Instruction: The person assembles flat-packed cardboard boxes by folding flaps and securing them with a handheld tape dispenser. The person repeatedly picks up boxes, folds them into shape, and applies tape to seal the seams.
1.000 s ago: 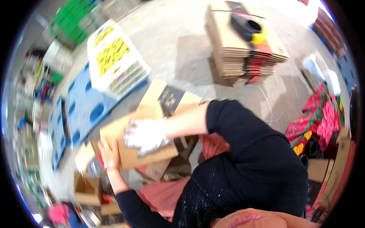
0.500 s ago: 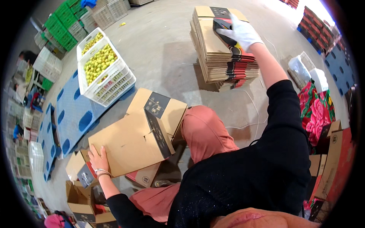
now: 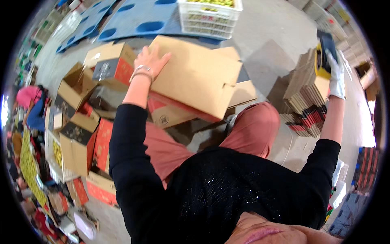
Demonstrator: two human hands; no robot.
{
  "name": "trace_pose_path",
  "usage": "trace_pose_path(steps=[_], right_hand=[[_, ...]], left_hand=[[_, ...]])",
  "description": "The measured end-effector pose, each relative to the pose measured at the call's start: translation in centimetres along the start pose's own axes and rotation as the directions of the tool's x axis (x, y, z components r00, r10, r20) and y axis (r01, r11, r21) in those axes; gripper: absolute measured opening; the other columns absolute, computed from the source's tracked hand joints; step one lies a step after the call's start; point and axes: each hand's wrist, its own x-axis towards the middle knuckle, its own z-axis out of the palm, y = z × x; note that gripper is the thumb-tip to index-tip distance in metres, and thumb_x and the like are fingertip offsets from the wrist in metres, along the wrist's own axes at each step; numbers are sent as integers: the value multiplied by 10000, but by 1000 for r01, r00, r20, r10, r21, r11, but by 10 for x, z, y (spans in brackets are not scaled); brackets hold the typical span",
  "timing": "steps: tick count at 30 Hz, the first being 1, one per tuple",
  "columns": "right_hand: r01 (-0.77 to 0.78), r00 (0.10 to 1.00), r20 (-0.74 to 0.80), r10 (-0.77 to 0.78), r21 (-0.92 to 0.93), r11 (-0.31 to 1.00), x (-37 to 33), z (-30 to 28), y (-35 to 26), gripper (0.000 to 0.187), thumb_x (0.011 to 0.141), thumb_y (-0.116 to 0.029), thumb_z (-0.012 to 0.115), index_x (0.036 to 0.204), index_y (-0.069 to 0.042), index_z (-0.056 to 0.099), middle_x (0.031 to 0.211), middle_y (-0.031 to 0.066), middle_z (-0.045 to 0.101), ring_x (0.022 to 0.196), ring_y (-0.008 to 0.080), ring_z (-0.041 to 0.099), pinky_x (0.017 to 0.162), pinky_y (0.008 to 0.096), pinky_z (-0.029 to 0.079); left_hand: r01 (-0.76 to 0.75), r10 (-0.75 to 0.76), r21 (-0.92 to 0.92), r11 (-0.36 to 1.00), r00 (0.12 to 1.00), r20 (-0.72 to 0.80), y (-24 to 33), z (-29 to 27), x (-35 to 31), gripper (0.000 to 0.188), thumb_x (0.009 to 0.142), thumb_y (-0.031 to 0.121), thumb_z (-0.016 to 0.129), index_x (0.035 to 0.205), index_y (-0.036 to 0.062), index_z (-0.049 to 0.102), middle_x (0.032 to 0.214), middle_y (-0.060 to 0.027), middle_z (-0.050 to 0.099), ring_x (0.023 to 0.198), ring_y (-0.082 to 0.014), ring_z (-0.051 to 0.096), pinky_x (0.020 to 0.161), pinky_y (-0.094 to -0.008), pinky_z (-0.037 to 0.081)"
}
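Note:
My bare left hand (image 3: 151,65) lies with spread fingers on the cardboard box (image 3: 191,75), which rests with its closed brown panel up in front of my knees. A bracelet and band circle that wrist. At the right, my white-gloved right hand (image 3: 336,77) grips a black and yellow tape dispenser (image 3: 324,51), held up over the stack of flattened cartons (image 3: 302,87). Fingers partly hide the dispenser's grip. Beneath the box is a red and brown carton (image 3: 166,112).
Several open cartons (image 3: 77,142) stand at my left. Ahead, a white crate (image 3: 209,20) of yellow-green fruit sits on a blue pallet (image 3: 140,18). A person in pink (image 3: 30,97) is at far left. Red-striped stacks (image 3: 363,168) stand at right.
The view has swung leftward. My right hand has lifted the tape dispenser off the flattened carton stack. My left hand is farther onto the box's top.

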Motion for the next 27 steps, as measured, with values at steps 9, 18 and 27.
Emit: trace_pose_path(steps=[9, 18, 27], right_hand=[[-476, 797, 546, -259, 831, 288, -99, 317, -181, 333, 859, -250, 564, 1123, -49, 533, 955, 91, 627, 774, 185, 626, 722, 330, 529], [-484, 729, 584, -356, 808, 335, -91, 405, -136, 341, 819, -136, 638, 1127, -23, 547, 1002, 42, 611, 870, 96, 586, 786, 233, 479], [-517, 606, 773, -185, 560, 648, -110, 347, -110, 489, 796, -178, 657, 1219, -13, 475, 1081, 46, 563, 921, 99, 546, 808, 234, 455]], left_hand=[[52, -52, 20, 998, 999, 9, -18, 2, -4, 696, 806, 623, 425, 1338, 180, 354, 1364, -181, 315, 1207, -344, 384, 952, -445, 349], [66, -65, -51, 997, 998, 12, -12, -11, -3, 611, 786, 545, 513, 1282, 199, 432, 1282, -153, 403, 1116, -343, 460, 919, -442, 376], [48, -48, -7, 999, 998, 30, -12, -1, -5, 654, 808, 488, 523, 1323, 117, 365, 1291, -157, 388, 1164, -336, 410, 937, -436, 354]])
